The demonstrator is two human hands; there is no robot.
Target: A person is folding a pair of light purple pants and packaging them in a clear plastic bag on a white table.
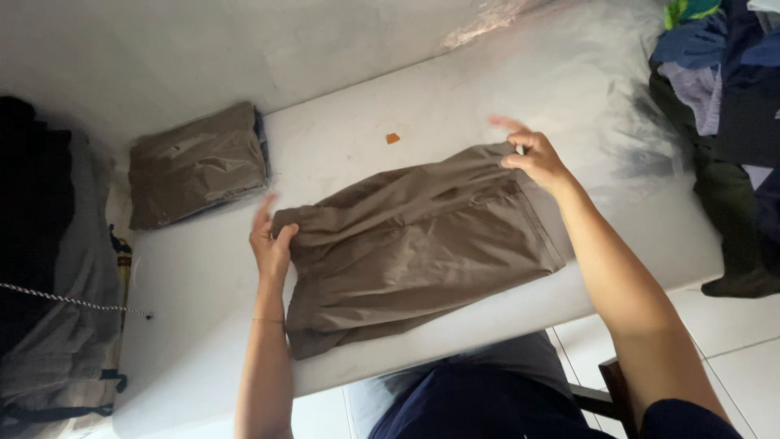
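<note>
One brown garment [414,244] lies spread on a white table [203,284], its long axis running from lower left to upper right across the surface, one end at the near edge. Two bare hands work it: the left hand [270,244] grips the garment's left edge, thumb and fingers closed on a fold of cloth, while the right hand [532,156] pinches the far right corner between fingertips. A second brown garment, folded [195,162] into a flat rectangle, sits well apart at the table's far left corner, resting on something dark that shows only as a thin edge. One small orange scrap [392,138] lies on the bare table between the two garments. A pile of clothes [723,73] in blue, green and dark colours stands at the right. Dark fabric [41,244] hangs at the left, crossed by one braided cord [73,301].
</note>
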